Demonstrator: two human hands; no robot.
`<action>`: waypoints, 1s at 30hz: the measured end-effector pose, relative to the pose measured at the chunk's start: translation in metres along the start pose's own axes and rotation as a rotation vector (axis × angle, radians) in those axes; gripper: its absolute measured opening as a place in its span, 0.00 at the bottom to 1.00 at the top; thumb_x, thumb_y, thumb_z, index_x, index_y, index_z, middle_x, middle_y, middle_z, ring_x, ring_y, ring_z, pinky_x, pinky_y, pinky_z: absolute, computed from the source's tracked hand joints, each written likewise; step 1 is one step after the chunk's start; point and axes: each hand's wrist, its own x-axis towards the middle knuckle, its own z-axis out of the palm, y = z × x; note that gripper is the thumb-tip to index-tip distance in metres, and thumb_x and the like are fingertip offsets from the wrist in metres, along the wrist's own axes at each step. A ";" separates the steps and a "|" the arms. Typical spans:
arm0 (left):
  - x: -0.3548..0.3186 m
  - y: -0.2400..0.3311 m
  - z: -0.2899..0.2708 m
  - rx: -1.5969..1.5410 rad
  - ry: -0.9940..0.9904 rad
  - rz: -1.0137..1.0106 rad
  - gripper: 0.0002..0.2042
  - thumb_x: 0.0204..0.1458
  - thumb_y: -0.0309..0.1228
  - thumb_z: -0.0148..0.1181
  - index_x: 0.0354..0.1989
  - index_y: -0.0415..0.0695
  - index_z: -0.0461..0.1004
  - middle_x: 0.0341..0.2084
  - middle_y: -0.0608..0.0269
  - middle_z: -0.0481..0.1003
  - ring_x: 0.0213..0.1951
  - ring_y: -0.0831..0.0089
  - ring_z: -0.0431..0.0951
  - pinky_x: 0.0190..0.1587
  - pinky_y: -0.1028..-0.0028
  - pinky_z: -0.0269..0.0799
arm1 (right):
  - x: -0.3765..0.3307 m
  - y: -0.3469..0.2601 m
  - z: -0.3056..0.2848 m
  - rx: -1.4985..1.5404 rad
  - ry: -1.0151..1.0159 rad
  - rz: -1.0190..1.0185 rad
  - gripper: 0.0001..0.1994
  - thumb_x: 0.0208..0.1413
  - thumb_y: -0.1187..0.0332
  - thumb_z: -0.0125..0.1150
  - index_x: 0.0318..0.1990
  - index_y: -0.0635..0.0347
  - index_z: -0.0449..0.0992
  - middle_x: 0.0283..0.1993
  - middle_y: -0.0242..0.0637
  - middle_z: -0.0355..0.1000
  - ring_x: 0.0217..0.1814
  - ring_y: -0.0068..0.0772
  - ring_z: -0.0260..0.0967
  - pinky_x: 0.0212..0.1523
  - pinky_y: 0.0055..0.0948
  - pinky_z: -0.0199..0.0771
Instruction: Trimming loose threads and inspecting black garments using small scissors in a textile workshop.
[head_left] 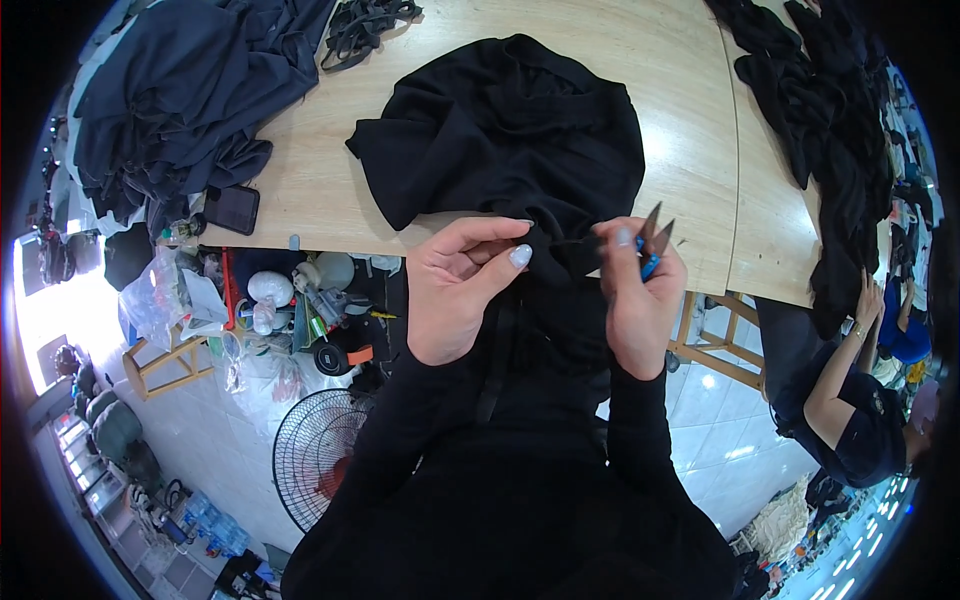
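A black garment (500,140) lies bunched on the pale wooden table, and part of it hangs over the near edge toward my lap. My left hand (455,285) is closed, its thumb and index finger pinching a fold of that cloth. My right hand (643,295) is closed round small thread snips (652,245) with blue handles, their metal blades pointing up and away. The right fingertips sit beside the garment, slightly blurred; whether they also pinch cloth or thread I cannot tell.
A dark navy cloth pile (200,100) and a phone (232,209) occupy the table's left side. More black cloth (830,120) lies at the right, near a co-worker's hand (868,302). Below left stand a fan (318,455) and a cluttered shelf. A wooden stool (725,345) is under the table.
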 end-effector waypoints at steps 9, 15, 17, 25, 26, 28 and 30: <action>0.004 0.003 -0.004 -0.009 0.018 -0.044 0.15 0.58 0.13 0.71 0.54 0.33 0.81 0.47 0.56 0.85 0.47 0.74 0.86 0.54 0.75 0.82 | -0.021 0.019 -0.013 -0.325 -0.207 -0.206 0.14 0.62 0.69 0.76 0.47 0.64 0.77 0.34 0.38 0.80 0.33 0.22 0.75 0.34 0.24 0.71; 0.002 0.003 -0.003 0.009 0.001 -0.052 0.16 0.57 0.12 0.71 0.54 0.33 0.81 0.46 0.55 0.85 0.47 0.74 0.86 0.55 0.75 0.82 | -0.009 0.017 0.006 -0.265 -0.185 -0.310 0.15 0.58 0.70 0.81 0.45 0.64 0.78 0.33 0.38 0.81 0.30 0.24 0.77 0.33 0.22 0.71; 0.002 0.005 -0.003 0.014 0.004 -0.045 0.16 0.57 0.12 0.71 0.53 0.33 0.81 0.46 0.55 0.85 0.47 0.73 0.86 0.55 0.75 0.82 | -0.006 0.015 0.008 -0.258 -0.202 -0.316 0.15 0.58 0.69 0.81 0.44 0.64 0.79 0.33 0.38 0.82 0.30 0.24 0.77 0.33 0.22 0.72; 0.003 0.008 0.001 0.032 0.028 -0.044 0.20 0.54 0.11 0.71 0.55 0.35 0.75 0.44 0.54 0.84 0.45 0.73 0.87 0.51 0.74 0.85 | -0.003 0.012 0.008 -0.304 -0.225 -0.379 0.14 0.58 0.67 0.82 0.44 0.64 0.82 0.33 0.40 0.82 0.31 0.29 0.82 0.33 0.24 0.75; 0.002 0.008 0.000 0.033 0.028 -0.043 0.20 0.54 0.11 0.71 0.55 0.35 0.75 0.44 0.54 0.84 0.45 0.73 0.87 0.51 0.74 0.85 | -0.003 0.012 0.008 -0.307 -0.229 -0.392 0.14 0.58 0.67 0.82 0.43 0.64 0.82 0.34 0.40 0.83 0.31 0.30 0.82 0.33 0.23 0.75; 0.002 0.006 -0.001 0.031 0.006 -0.033 0.21 0.55 0.11 0.70 0.56 0.35 0.74 0.45 0.53 0.84 0.45 0.72 0.87 0.50 0.74 0.85 | -0.002 0.012 0.008 -0.310 -0.229 -0.405 0.14 0.58 0.68 0.81 0.43 0.64 0.82 0.34 0.41 0.83 0.32 0.30 0.83 0.33 0.23 0.75; 0.003 0.006 0.000 0.021 0.007 -0.036 0.21 0.55 0.11 0.70 0.56 0.35 0.74 0.45 0.53 0.84 0.45 0.72 0.87 0.50 0.74 0.85 | -0.002 0.012 0.009 -0.311 -0.211 -0.450 0.12 0.58 0.69 0.81 0.42 0.65 0.82 0.34 0.41 0.83 0.31 0.30 0.83 0.32 0.23 0.74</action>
